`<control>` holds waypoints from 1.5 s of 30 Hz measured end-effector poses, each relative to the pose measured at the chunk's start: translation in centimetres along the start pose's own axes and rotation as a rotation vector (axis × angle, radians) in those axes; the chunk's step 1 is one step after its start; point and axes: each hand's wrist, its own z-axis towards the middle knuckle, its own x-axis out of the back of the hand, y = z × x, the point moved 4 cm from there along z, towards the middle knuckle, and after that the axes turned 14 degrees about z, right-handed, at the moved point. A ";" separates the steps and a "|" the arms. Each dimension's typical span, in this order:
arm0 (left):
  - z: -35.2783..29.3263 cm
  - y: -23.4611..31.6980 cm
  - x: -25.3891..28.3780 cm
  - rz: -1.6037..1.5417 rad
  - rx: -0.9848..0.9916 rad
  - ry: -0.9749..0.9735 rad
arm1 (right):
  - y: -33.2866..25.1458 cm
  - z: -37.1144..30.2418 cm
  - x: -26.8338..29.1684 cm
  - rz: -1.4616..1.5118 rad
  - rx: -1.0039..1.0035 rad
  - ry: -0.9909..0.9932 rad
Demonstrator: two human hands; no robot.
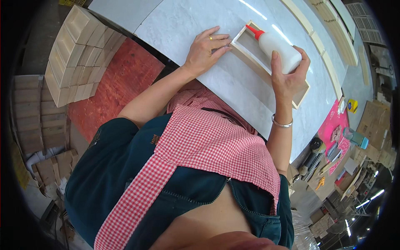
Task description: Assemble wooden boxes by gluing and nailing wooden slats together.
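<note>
At 1 o'clock on desk [187, 25]: my right hand [287, 77] clenched around glue bottle [277, 48], red nozzle toward 10 o'clock over wooden frame [266, 68]; my left hand [206, 48] spread flat, pinning frame's near end.

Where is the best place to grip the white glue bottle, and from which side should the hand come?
Probably around the wide body of the white glue bottle, from the rear as the right hand does: the red nozzle tips toward the wooden frame, so its front must stay free.

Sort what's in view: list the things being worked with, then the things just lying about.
In use:
- wooden box frame, steadied by the left hand
- white glue bottle with red nozzle, gripped in the right hand

Lying about:
- stacked wooden boxes
- wooden slats
- pink sheet
- yellow scissors
</note>
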 end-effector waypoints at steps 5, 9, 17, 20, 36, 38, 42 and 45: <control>-0.2 -0.5 -0.4 -0.026 0.012 0.000 | 0.9 1.0 -0.1 -0.009 -0.047 0.022; -0.1 -0.2 -0.1 -0.014 0.007 -0.017 | 0.7 1.0 0.4 -0.016 -0.054 0.027; 0.0 -0.1 -0.2 -0.013 0.009 -0.019 | 0.9 -0.2 3.9 -0.110 -0.069 0.082; 0.0 -0.5 -0.3 -0.017 0.018 -0.005 | 1.2 -1.1 5.4 -0.125 -0.054 0.112; 0.1 0.0 -0.2 -0.046 0.020 -0.039 | 2.4 -1.3 6.3 -0.015 -0.137 0.204; 0.1 -0.1 -0.1 -0.042 0.020 -0.033 | 2.1 -1.2 6.8 -0.035 -0.134 0.196; 0.1 -0.1 -0.1 -0.043 0.017 -0.030 | 2.2 -1.6 8.8 -0.081 -0.133 0.196; 0.1 0.0 0.0 -0.040 0.016 -0.023 | 2.4 -2.3 10.7 -0.140 -0.128 0.211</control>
